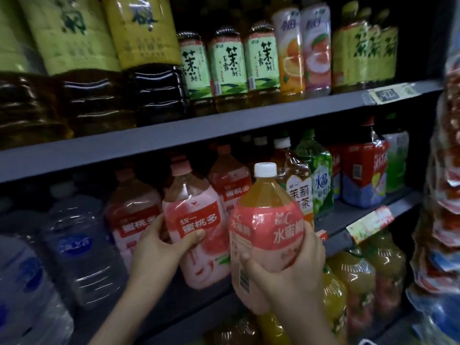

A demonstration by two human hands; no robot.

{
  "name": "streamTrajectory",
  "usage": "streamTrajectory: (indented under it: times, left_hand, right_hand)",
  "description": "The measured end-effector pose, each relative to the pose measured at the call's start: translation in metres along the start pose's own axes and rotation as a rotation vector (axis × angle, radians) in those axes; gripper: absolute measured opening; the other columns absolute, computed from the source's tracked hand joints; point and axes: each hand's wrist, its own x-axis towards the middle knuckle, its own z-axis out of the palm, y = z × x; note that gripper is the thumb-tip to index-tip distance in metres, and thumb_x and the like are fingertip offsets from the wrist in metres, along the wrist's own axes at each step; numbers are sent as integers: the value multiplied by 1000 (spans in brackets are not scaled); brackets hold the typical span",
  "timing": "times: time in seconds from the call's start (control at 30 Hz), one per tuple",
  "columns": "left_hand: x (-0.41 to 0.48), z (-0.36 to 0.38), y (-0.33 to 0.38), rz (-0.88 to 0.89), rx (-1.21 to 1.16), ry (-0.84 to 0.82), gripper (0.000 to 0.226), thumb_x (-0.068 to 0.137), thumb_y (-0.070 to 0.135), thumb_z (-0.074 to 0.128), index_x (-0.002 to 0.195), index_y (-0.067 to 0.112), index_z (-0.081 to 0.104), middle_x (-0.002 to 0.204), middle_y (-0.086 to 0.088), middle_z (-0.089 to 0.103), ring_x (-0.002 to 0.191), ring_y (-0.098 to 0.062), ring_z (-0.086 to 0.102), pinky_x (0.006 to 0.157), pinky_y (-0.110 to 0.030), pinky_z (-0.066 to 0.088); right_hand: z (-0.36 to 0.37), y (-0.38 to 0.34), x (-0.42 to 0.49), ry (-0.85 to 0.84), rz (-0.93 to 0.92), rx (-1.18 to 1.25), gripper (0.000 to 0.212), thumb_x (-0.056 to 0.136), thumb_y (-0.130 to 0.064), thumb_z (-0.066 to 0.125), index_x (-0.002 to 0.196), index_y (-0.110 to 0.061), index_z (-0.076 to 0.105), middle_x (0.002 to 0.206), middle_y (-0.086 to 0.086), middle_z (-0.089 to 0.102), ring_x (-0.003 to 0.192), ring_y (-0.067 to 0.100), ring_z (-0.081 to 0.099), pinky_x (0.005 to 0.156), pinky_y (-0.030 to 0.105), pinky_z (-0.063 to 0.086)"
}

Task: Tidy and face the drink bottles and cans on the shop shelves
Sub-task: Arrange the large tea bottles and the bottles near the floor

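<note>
With the left hand (159,247), grips the pink peach bottle (196,220) around its label: thumb pressed across the front, fingers curled behind the left side. Stands that bottle pink cap up, neck tipped slightly left, at the front of the middle shelf (348,212). Cannot tell whether its base rests fully on the board.

With the right hand (286,267), clasps the white-capped peach bottle (266,220) low on its body, thumb on the left face near the barcode, fingers wrapped round the right side. Holds it upright in front of the shelf edge, base hanging below the board, just right of the pink peach bottle and very close to it.

Behind these 2, on the same shelf: more peach bottles (132,215) in rows, then to the right a jasmine tea bottle (296,185) with a white cap, a green grape bottle (321,185) and red-labelled bottles (363,170). At the far left: clear water jugs (74,245) with blue labels.

On the upper shelf (174,138), from left to right: large tea bottles (69,33) with yellow-green labels, 3 small green-labelled bottles (229,63) facing forward, 2 tall fruit cans (290,51) side by side, and further green-labelled bottles.

Clipped to the shelf edges at right: price tags (390,94). Below the middle shelf: orange juice bottles (348,282). Along the right edge: hanging packets (448,195), too blurred to read.
</note>
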Motion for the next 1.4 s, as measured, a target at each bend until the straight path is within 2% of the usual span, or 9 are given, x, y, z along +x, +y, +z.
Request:
streamTrajectory:
  times: [0.13, 0.23, 0.43, 0.6, 0.77, 0.87, 1.03, 1.27, 1.4]
  left_hand:
    - [-3, -16, -7, 3, -2, 49, 35, 65, 24, 84, 82, 39, 57, 66, 19, 67, 68, 9, 60, 62, -16, 46]
    - [-2, -19, -7, -29, 0, 65, 38, 63, 27, 85, 87, 40, 58, 69, 22, 69, 67, 12, 62, 66, -18, 48]
    - [0, -12, -12, -34, 95, 63, 84, 49, 59, 77, 126, 35, 53, 113, 6, 65, 101, -11, 61, 84, -31, 50]
    - [1, -14, -12, -46, 73, 57, 72, 57, 45, 82, 122, 38, 51, 110, 7, 64, 96, -9, 61, 81, -29, 49]
    - [-7, -18, -10, -64, -12, 83, 59, 50, 50, 79, 103, 46, 53, 100, 10, 69, 95, -9, 64, 86, -38, 54]
    - [-9, -20, -9, -58, -16, 84, 46, 58, 42, 82, 94, 46, 54, 95, 11, 71, 92, -8, 66, 85, -42, 55]
    - [-4, -9, -3, 2, -1, 102, 50, 61, 40, 83, 104, 38, 58, 98, 9, 70, 91, -7, 66, 84, -39, 55]
    - [-6, 3, -6, 32, 28, 148, 51, 66, 40, 79, 111, 30, 59, 101, 8, 68, 95, -7, 62, 80, -26, 51]
    - [-5, 17, -7, 14, -5, 187, 71, 67, 41, 78, 130, 24, 51, 113, 6, 64, 102, -9, 60, 88, -34, 52]
  right_hand:
    - [9, -13, 12, -11, -55, -36, 125, 35, -65, 69, 142, -18, 25, 119, -3, 34, 123, 15, 28, 109, 42, 30]
    - [21, -17, 23, -46, -47, -32, 129, 36, -64, 74, 144, -21, 19, 128, -3, 32, 124, 10, 24, 108, 40, 28]
    - [51, -3, 37, -59, -143, -149, 117, 52, -55, 84, 143, -12, 24, 130, 8, 36, 123, 20, 27, 107, 47, 31]
    - [58, 5, 40, -75, -204, -164, 115, 54, -75, 54, 142, -7, 26, 128, 12, 40, 120, 27, 34, 103, 47, 34]
    - [59, 6, 37, -63, -182, -151, 113, 54, -74, 57, 140, -6, 28, 129, 13, 41, 121, 28, 35, 104, 51, 34]
    - [59, 1, 36, -38, -176, -141, 112, 56, -63, 75, 140, -7, 28, 130, 13, 39, 122, 28, 33, 104, 55, 34]
    - [59, 6, 44, -50, -124, -101, 116, 61, -43, 84, 147, -8, 13, 142, 14, 24, 133, 26, 17, 110, 56, 26]
    - [53, 15, 36, -104, -184, -217, 118, 69, -71, 60, 150, -12, -1, 149, 14, 17, 134, 26, 15, 111, 51, 19]
    - [49, 16, 33, -22, -202, -314, 107, 74, -68, 49, 151, -15, -3, 147, 9, 16, 129, 23, 14, 110, 50, 21]
